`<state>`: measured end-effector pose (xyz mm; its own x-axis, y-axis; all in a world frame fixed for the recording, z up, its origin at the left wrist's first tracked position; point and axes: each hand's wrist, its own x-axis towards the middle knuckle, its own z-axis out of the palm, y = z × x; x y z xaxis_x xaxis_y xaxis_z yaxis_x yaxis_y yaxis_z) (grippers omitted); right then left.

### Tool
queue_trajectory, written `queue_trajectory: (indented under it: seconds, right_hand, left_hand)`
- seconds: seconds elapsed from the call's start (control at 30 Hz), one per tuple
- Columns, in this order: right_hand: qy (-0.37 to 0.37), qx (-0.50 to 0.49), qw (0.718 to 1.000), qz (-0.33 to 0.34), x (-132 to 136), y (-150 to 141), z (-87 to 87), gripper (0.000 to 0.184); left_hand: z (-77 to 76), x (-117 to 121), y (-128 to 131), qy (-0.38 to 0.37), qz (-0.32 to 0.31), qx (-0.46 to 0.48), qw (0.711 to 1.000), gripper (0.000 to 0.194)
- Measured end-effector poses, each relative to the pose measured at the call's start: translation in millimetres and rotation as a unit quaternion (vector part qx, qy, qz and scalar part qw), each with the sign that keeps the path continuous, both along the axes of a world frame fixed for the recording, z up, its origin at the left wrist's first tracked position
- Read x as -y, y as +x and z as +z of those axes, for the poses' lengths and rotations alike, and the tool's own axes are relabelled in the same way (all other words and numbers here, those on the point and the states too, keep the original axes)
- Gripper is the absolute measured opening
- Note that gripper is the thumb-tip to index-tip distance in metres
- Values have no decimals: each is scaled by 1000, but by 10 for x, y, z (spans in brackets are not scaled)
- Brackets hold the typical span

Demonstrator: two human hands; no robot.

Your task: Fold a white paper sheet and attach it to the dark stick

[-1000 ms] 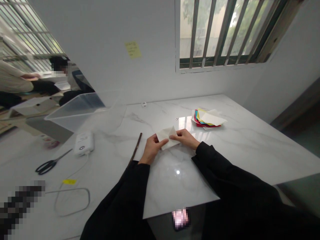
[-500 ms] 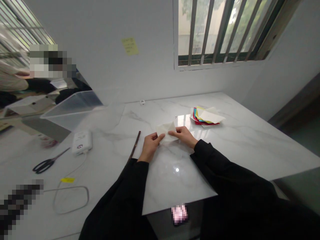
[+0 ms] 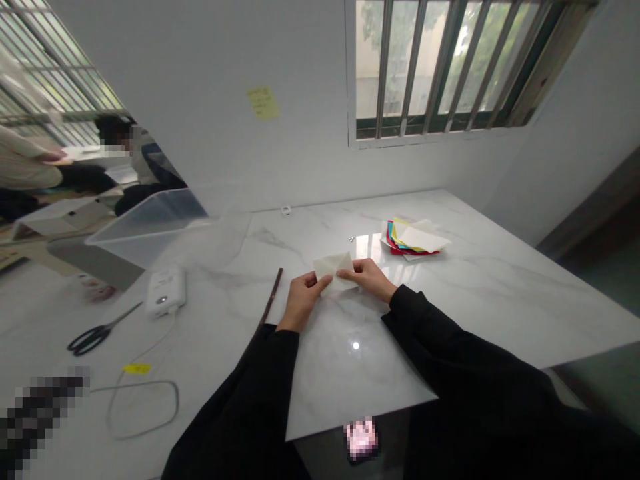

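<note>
Both hands hold a small cream sheet of paper [image 3: 334, 265], which looks folded, just above the marble-patterned table [image 3: 330, 380]. My left hand [image 3: 303, 300] pinches its left side, thumb on the face toward me and fingers behind. On the right side, my right hand [image 3: 373, 278] grips it the same way, with the two thumb tips close together near the middle. Part of the paper is hidden by the thumbs. Left of my left hand lies a thin dark brown stick [image 3: 273, 293], its near end covered by my sleeve.
A stack of coloured and white paper [image 3: 415, 239] lies beyond my right hand. To the left are black scissors [image 3: 97, 335], a white power bank [image 3: 166, 291] with a cable [image 3: 176, 400], and a clear plastic bin [image 3: 145, 223]. People sit at the far left.
My view has tipped slightly upward, so everything appears a little lower in the picture. Both hands keep their grip on the paper, with little visible movement.
</note>
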<state>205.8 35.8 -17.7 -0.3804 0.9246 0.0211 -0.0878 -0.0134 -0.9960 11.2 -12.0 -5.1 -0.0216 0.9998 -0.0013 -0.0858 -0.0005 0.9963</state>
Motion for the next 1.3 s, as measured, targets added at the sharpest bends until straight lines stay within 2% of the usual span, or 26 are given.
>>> queue_trajectory:
  seconds: [0.43, 0.8, 0.9, 1.0, 1.17, 1.3]
  right_hand:
    - [22, 14, 1000, 5, -17, 0, -24, 44]
    - [45, 36, 998, 28, -24, -19, -45, 48]
    - [44, 15, 998, 34, -17, -22, -17, 53]
    - [58, 1, 998, 2, -24, -9, 25, 58]
    - [107, 56, 991, -51, -74, 31, 12, 64]
    - [60, 26, 997, -36, -101, 30, -35, 67]
  left_hand:
    - [16, 0, 11, -2, 7, -12, 1000, 59]
    - [54, 15, 15, 13, 11, -58, 998, 55]
    - [71, 29, 18, 10, 2, -72, 997, 52]
    - [102, 56, 28, 3, -14, -85, 996, 48]
    - [137, 76, 40, 1, -29, -82, 996, 45]
    - [125, 61, 31, 3, -26, -89, 996, 44]
